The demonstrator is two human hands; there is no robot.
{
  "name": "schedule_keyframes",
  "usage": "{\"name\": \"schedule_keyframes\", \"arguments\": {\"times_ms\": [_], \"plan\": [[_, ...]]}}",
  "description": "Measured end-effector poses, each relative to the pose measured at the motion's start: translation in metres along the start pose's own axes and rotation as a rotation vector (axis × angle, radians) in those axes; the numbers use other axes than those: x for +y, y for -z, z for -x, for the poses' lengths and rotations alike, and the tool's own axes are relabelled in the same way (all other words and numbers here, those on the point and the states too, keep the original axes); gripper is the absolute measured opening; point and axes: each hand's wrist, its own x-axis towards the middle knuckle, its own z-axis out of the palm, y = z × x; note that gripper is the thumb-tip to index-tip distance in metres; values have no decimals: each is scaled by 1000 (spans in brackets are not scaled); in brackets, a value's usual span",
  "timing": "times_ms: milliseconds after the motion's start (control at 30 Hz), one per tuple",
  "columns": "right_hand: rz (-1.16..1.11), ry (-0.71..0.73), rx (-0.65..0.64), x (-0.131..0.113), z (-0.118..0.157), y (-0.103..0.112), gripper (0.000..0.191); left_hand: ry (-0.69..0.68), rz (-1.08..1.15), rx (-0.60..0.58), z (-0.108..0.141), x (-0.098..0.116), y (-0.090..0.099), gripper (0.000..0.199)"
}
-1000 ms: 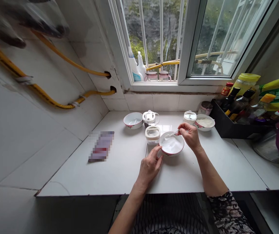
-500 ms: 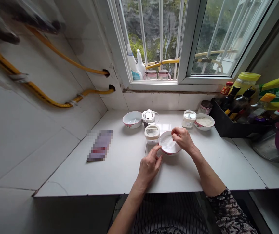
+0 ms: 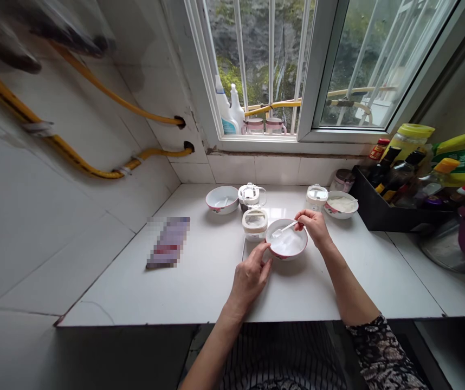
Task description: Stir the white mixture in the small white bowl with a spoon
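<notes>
A white bowl [image 3: 287, 250] with a red-patterned outside stands on the counter, holding something white and powdery. My right hand [image 3: 314, 226] pinches the handle of a small white spoon [image 3: 284, 229], whose head is over the bowl's contents. The fingers of my left hand [image 3: 252, 270] grip the bowl's left rim. Just left of the bowl is a lidded jar [image 3: 254, 223], with a second white-lidded jar [image 3: 250, 195] behind it. Another bowl [image 3: 221, 200] with a spoon in it sits further left.
At the back right stand a lidded jar [image 3: 316, 197] and a bowl of white food [image 3: 340, 205]. A black box [image 3: 374, 208] of bottles is beside a metal pot [image 3: 444, 244]. A blurred purple item [image 3: 169, 242] lies at left, near the tiled wall.
My right hand has moved up and slightly right, and the spoon now shows clearly above the bowl's contents. My left hand has stayed at the rim.
</notes>
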Motion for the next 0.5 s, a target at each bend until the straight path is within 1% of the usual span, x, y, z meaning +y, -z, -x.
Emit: {"name": "schedule_keyframes", "arguments": {"times_ms": [167,233,300,367,433,500], "plan": [[-96,-13,39,-4,0,-4,10,-4,4,-1,-1,0,0,41],[-110,18,61,-4,1,-11,11,-6,8,-2,-1,0,0,40],[-85,85,76,-3,4,-21,12,-7,14,-3,-1,0,0,39],[11,224,69,-1,8,-30,14,-7,19,-1,-1,0,0,39],[202,450,48,1,13,-36,13,-8,20,0,-1,0,0,40],[451,697,-6,2,17,-39,12,-6,20,-1,-1,0,0,40]]}}
